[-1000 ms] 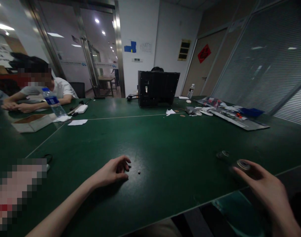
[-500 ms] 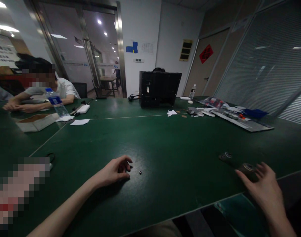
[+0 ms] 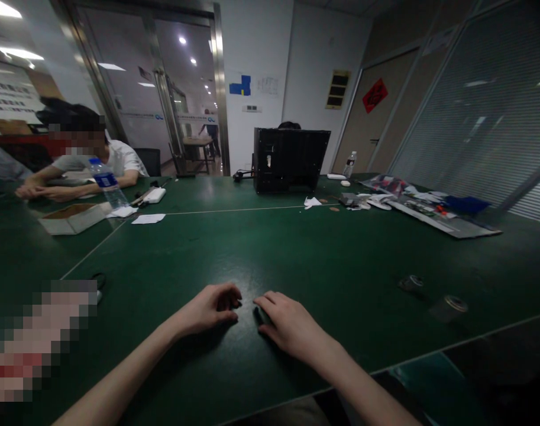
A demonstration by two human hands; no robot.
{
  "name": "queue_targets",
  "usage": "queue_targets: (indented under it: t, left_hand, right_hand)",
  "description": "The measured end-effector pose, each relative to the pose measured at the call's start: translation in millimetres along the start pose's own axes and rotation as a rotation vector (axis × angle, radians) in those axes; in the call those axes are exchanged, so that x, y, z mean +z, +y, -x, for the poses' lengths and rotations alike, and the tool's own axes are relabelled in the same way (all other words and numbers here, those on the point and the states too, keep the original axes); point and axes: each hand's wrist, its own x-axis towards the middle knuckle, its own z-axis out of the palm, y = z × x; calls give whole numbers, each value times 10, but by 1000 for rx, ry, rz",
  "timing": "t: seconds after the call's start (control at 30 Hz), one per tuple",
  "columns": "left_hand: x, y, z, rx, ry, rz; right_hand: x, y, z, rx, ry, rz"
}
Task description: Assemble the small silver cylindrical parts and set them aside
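Observation:
My left hand (image 3: pixel 210 305) rests on the green table top (image 3: pixel 340 254), its fingers loosely curled and holding nothing that I can see. My right hand (image 3: pixel 287 322) lies palm down just beside it, with its fingertips close to my left fingers. The small dark ring seen earlier on the table is hidden, perhaps under my right fingers. Off to the right, apart from both hands, stand two short metal-topped cylinders (image 3: pixel 411 283) (image 3: pixel 449 307).
A seated person (image 3: pixel 96 160) sits at the far left behind a water bottle (image 3: pixel 105 183) and a cardboard box (image 3: pixel 72 219). A black computer case (image 3: pixel 291 160) stands at the far side. Papers and assorted parts (image 3: pixel 442 216) lie at the back right.
My right hand has moved left from the cylinders to beside my left hand. Both cylinders stay on the table. The small ring no longer shows.

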Motion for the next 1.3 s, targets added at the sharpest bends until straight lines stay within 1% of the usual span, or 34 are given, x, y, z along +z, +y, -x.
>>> queue_targets:
  t: [0.1, 0.2, 0.33, 0.47, 0.57, 0.7, 0.8, 0.97, 1.2, 1.3]
  left_hand:
    - [-11, 34, 8, 10, -4, -12]
    - [-24, 45, 18, 8, -14, -12]
    - [-26, 29, 27, 18, -19, 0]
    - [-17, 16, 29, 34, -39, 35]
    - [-4, 6, 27, 47, -53, 51]
    - [19, -2, 22, 56, -33, 44]
    - [30, 12, 26, 79, -40, 73]
    - [25, 30, 38, 69, -50, 75]
    - [41, -6, 17, 81, -53, 53]
    - [44, 8, 17, 85, -57, 57]
  right_hand:
    - [12, -38, -221, 16, -69, 83]
    - [3, 2, -314, 6, -99, 10]
    - [56, 58, -291, -80, 0, -216]
    - [160, 49, -258, -124, 77, -322]
    - [211, 18, -270, -93, 131, -371]
    - [233, -2, -286, -37, 169, -432]
    - [233, 1, -287, -40, 185, -455]
    - [215, 2, -281, -49, 192, -461]
    - [225, 16, -280, -127, 235, -426]
    - [228, 16, -280, -137, 237, -424]
